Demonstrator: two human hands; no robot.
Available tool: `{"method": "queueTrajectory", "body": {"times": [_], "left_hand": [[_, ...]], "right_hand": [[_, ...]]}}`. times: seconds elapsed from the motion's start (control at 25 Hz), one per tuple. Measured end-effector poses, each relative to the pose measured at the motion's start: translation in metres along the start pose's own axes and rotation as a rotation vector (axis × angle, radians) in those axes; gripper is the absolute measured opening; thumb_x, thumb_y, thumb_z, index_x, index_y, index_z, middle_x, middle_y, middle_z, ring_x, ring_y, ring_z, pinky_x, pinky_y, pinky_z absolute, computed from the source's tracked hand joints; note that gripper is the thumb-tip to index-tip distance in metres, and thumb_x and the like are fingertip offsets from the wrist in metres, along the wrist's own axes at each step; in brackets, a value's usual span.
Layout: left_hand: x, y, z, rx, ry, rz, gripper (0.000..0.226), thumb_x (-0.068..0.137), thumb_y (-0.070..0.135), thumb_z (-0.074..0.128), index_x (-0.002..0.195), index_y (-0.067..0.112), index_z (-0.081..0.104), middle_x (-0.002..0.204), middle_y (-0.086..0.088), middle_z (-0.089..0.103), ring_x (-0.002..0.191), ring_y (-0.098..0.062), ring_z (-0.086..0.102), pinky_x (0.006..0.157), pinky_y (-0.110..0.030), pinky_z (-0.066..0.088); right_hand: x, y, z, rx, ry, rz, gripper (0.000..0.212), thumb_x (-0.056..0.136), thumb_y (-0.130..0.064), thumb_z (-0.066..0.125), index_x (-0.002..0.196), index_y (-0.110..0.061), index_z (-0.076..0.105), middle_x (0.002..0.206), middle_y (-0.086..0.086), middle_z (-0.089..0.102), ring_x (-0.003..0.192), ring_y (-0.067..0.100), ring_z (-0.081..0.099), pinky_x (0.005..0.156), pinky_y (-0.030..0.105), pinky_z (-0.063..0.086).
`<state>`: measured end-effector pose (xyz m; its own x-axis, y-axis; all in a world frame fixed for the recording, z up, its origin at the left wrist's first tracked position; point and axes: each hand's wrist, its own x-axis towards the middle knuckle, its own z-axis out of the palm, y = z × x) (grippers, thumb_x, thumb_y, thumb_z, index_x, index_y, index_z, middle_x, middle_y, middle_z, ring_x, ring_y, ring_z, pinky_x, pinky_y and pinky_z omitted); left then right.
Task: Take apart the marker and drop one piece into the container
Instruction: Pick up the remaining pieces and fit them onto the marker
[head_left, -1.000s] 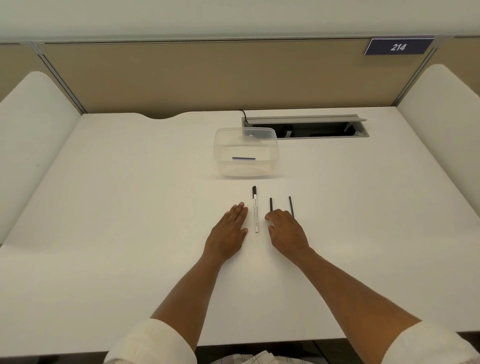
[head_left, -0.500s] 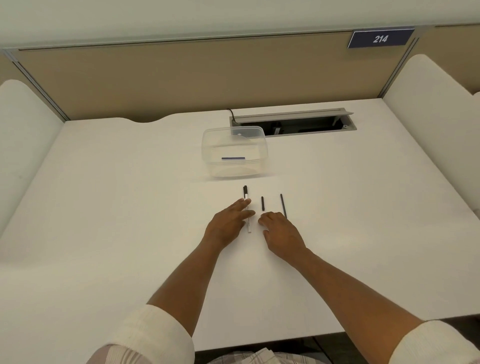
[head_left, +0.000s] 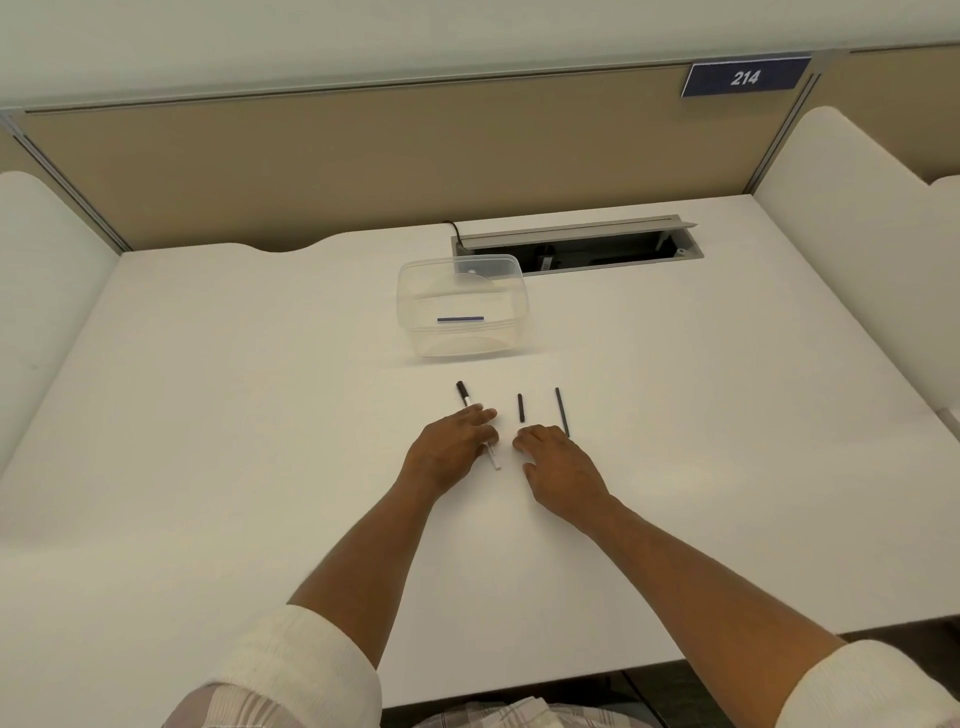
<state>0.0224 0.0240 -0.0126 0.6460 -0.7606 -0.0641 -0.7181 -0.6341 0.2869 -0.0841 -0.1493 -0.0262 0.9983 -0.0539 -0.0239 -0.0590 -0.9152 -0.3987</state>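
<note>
The white table (head_left: 208, 441) carried everything, and it reached from the tan partition (head_left: 363, 166) at its far edge to the near edge, where the person's two cuffed sleeves came in. At the far edge, right of the middle, an open cable tray (head_left: 576, 244) was sunk into the surface. Just in front of its left end stood the clear plastic container (head_left: 460, 312), with a small blue strip (head_left: 460, 319) seen through it. The left hand (head_left: 449, 452) lay palm down near the middle of the table, fingers nearly straight and resting over the white marker (head_left: 494, 460); the marker's black cap (head_left: 461, 391) stuck out toward the far edge and its white end showed under the thumb side. Whether the fingers actually gripped it I cannot tell. The right hand (head_left: 563, 467) rested just beside it, flat, fingers loosely bent, holding nothing. Beyond its fingertips lay a long thin black rod (head_left: 561, 411) and, left of it, a short black piece (head_left: 520, 407).
</note>
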Motion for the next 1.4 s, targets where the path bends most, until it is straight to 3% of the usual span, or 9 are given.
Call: {"method": "queueTrajectory", "body": {"times": [0.16,0.28,0.44,0.64,0.8,1.0,1.16,1.4], "left_hand": [[0.000,-0.002,0.001,0.034,0.019,0.010,0.009,0.094,0.016,0.055,0.095,0.019,0.063,0.118,0.006,0.065,0.110,-0.019,0.061,0.068,-0.034,0.049],[0.000,-0.006,0.002,0.065,0.011,0.029,0.008,0.094,0.015,0.051,0.089,0.016,0.056,0.097,0.001,0.064,0.090,-0.025,0.062,0.058,-0.033,0.039],[0.000,-0.003,-0.006,0.059,0.016,-0.018,0.013,0.099,0.014,0.043,0.100,0.015,0.056,0.096,-0.005,0.062,0.084,-0.029,0.058,0.059,-0.034,0.034],[0.001,-0.003,-0.015,-0.020,0.068,-0.100,0.010,0.098,0.016,0.043,0.097,0.017,0.053,0.091,-0.003,0.060,0.080,-0.027,0.054,0.062,-0.034,0.037],[0.001,-0.011,-0.015,-0.042,0.103,-0.140,0.007,0.098,0.018,0.045,0.095,0.018,0.051,0.088,-0.003,0.059,0.081,-0.028,0.055,0.064,-0.037,0.043],[0.007,-0.016,-0.019,-0.053,0.122,-0.169,0.003,0.098,0.021,0.047,0.096,0.021,0.049,0.090,0.001,0.058,0.080,-0.026,0.054,0.063,-0.035,0.042],[0.011,-0.018,-0.020,-0.062,0.131,-0.182,0.002,0.098,0.024,0.050,0.097,0.022,0.049,0.092,0.003,0.058,0.076,-0.025,0.055,0.062,-0.032,0.038],[0.020,-0.023,-0.017,-0.098,0.109,-0.210,0.005,0.096,0.025,0.053,0.100,0.025,0.052,0.098,0.006,0.060,0.085,-0.024,0.058,0.071,-0.037,0.049]], "right_hand": [[0.001,0.000,0.001,0.001,-0.014,0.010,0.038,0.086,-0.011,0.053,0.123,-0.017,0.059,0.128,-0.004,0.057,0.118,0.021,0.050,0.094,0.032,0.047],[0.002,0.000,0.001,0.002,-0.022,0.011,0.039,0.086,-0.011,0.052,0.124,-0.016,0.058,0.129,-0.003,0.056,0.119,0.022,0.049,0.095,0.034,0.047],[0.002,0.001,0.001,0.005,-0.019,0.001,0.034,0.088,-0.013,0.051,0.122,-0.016,0.058,0.129,-0.004,0.055,0.119,0.020,0.047,0.095,0.032,0.045],[-0.002,0.008,-0.006,0.163,0.072,0.021,0.026,0.091,-0.014,0.053,0.115,-0.019,0.062,0.114,-0.007,0.063,0.110,0.017,0.053,0.091,0.032,0.047],[-0.003,0.019,-0.011,0.151,0.203,0.081,0.016,0.090,-0.014,0.056,0.104,-0.019,0.062,0.101,-0.008,0.063,0.098,0.018,0.055,0.081,0.034,0.049],[0.010,0.032,-0.021,0.117,0.249,0.233,0.006,0.090,-0.017,0.056,0.094,-0.016,0.060,0.090,-0.001,0.058,0.088,0.022,0.054,0.074,0.036,0.048],[0.023,0.037,-0.025,0.143,0.219,0.392,0.009,0.090,-0.024,0.054,0.084,-0.017,0.057,0.086,-0.002,0.057,0.085,0.022,0.054,0.071,0.037,0.048],[0.034,0.042,-0.029,0.172,0.132,0.513,0.012,0.086,-0.032,0.061,0.085,-0.021,0.056,0.089,-0.005,0.057,0.086,0.018,0.054,0.072,0.032,0.044]]}}
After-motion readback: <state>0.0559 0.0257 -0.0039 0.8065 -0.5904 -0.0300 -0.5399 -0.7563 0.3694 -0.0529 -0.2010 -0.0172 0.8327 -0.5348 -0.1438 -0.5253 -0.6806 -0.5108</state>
